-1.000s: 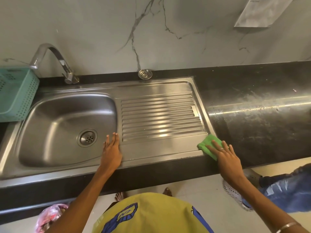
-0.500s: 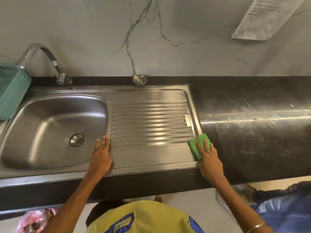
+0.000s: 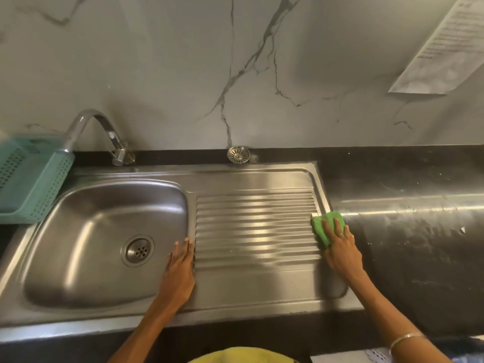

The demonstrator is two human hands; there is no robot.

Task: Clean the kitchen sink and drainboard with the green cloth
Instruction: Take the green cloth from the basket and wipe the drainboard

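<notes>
A steel sink bowl [image 3: 86,231] with a round drain [image 3: 138,250] lies on the left, and its ribbed drainboard [image 3: 251,221] on the right. My right hand [image 3: 340,250] presses the folded green cloth [image 3: 323,225] flat on the drainboard's right rim, fingers straight on top of it. My left hand [image 3: 180,265] rests flat on the ridge between bowl and drainboard, fingers straight, holding nothing.
A curved tap [image 3: 97,129] stands at the back left, beside a teal perforated basket [image 3: 34,182]. A loose metal strainer [image 3: 238,154] sits on the back ledge. Smeared black countertop [image 3: 408,231] runs to the right. A printed sheet [image 3: 442,45] hangs on the marble wall.
My right hand has slid the green cloth away from me along the drainboard's right rim, from the front corner toward the middle. My left hand stays at the bowl's edge.
</notes>
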